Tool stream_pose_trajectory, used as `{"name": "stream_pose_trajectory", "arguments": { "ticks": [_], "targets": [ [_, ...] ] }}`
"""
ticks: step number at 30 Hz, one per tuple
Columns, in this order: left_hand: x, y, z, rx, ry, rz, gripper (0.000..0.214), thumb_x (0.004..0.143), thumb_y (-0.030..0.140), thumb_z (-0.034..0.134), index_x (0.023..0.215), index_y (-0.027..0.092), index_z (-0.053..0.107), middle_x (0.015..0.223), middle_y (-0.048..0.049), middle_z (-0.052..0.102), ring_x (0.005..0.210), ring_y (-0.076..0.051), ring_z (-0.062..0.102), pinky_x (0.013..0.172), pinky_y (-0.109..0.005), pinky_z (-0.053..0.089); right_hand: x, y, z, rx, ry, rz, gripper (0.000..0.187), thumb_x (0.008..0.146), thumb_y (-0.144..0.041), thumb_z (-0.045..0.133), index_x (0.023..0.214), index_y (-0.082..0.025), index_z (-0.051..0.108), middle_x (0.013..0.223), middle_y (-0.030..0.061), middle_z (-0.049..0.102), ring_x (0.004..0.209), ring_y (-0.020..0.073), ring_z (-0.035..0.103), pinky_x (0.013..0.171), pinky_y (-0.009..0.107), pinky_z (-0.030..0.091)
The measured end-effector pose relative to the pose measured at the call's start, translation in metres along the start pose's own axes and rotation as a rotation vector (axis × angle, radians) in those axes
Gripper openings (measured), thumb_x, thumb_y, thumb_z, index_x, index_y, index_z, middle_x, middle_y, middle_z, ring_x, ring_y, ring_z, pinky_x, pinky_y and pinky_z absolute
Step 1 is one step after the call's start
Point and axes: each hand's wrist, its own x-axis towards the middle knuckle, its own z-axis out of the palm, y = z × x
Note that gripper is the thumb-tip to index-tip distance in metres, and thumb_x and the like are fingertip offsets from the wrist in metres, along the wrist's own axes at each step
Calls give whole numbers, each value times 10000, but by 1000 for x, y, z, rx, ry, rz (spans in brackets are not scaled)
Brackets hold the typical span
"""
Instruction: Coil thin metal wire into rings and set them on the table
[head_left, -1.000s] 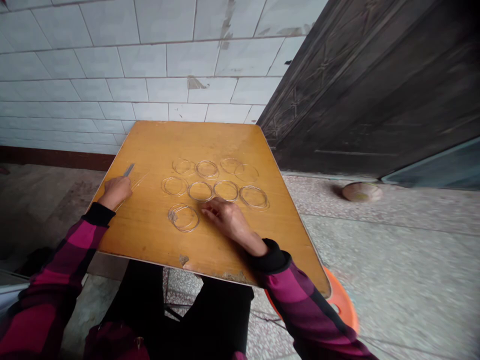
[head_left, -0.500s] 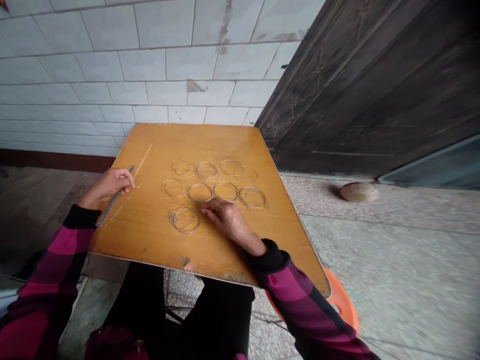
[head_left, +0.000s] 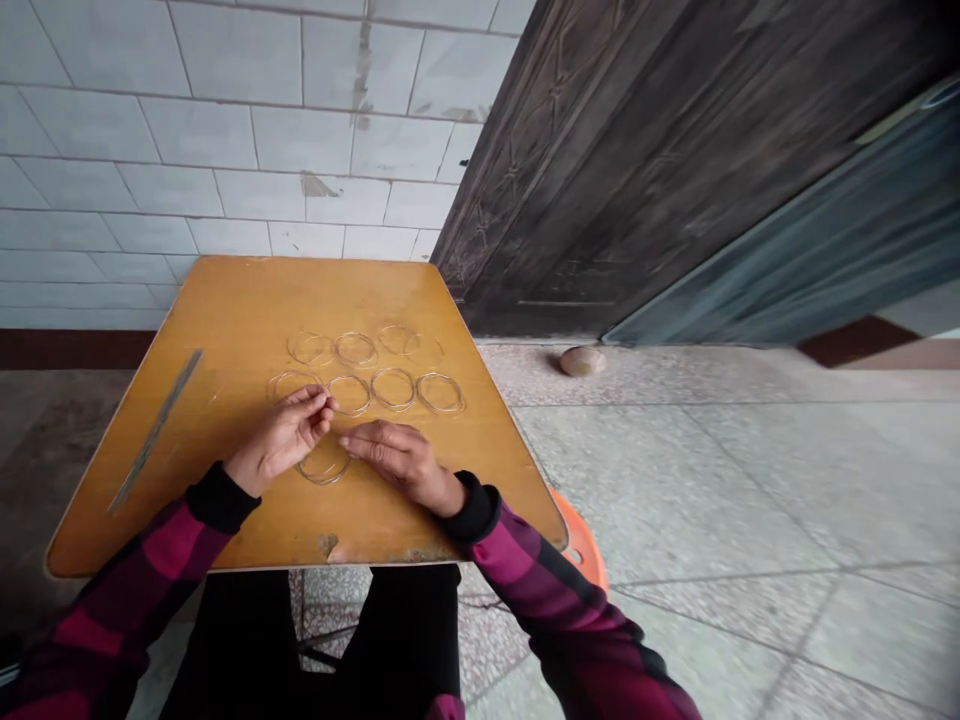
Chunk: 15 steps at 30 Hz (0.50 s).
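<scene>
Flat metal bar [head_left: 155,430] lying free on wooden surface [head_left: 225,300]; left hand [head_left: 281,440] pinched at wire ring [head_left: 292,383], hold unclear; right hand [head_left: 397,460] grip open, flat beside lower ring [head_left: 322,470].

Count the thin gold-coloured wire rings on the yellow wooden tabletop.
9 wire rings: four in the far row, four in the middle row, one between left hand and right hand, possibly several stacked.

Wooden table [head_left: 225,300] — rows of wire rings [head_left: 394,369], one metal bar [head_left: 155,430].
</scene>
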Motion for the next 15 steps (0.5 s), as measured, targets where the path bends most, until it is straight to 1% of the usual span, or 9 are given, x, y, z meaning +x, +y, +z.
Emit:
{"name": "stream_pose_trajectory", "arguments": {
  "ticks": [4,6,9,12,15],
  "targets": [
    [0,-3,-8,-87,-52,-8,65,824,121,698,816,123,633,740,-10,662,590,-70,625,519,-144,511,4,-4,-3,57,-5,-53,292,987,-161,508,1246,-192,637,1114,109,702,1087,184,654,851,338,589],
    [-1,0,-11,-168,-55,11,79,821,162,715,806,136,642,737,-6,663,628,-94,640,550,-179,529,5,-8,-5,137,8,-36,271,972,-161,539,1210,-203,662,1170,122,694,1131,203,646,868,368,585],
    [-4,9,-12,-325,-35,63,108,871,186,665,767,160,650,715,13,664,657,-100,647,626,-216,545,6,-11,-10,393,6,93,266,937,-155,601,1177,-232,686,1208,111,700,1150,212,660,907,382,582],
    [-10,16,-8,-416,-16,94,235,946,221,564,737,176,662,654,28,640,608,-82,622,612,-208,521,6,-10,-14,724,17,267,220,924,-184,633,1103,-275,724,1132,63,742,1114,199,688,945,382,570],
    [-17,16,-4,-413,-46,84,330,970,290,522,693,177,660,593,29,603,546,-81,587,567,-208,499,8,-6,-12,1036,132,404,109,888,-297,695,979,-277,751,981,38,770,985,184,730,920,380,572]
  ]
}}
